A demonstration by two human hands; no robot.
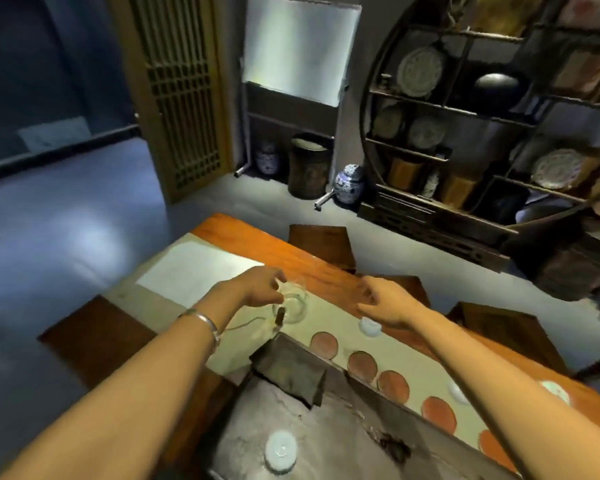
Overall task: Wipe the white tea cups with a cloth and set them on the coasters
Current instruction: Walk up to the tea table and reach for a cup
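Glass clear pitcher (291,304) gets pinched at the rim by left hand (260,284); right hand (383,303), fingers loose, hovers above small white tea cup (370,326) beside round reddish coasters (324,344).

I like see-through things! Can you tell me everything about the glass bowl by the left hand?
The glass bowl is clear, round and open at the top, so the pale table runner shows through it. It stands upright on that runner, beyond the dark stone tray. The left hand reaches over its rim, fingers curled at the edge; blur hides whether they pinch it. A small dark piece hangs at its near side. Whether anything is inside cannot be told.
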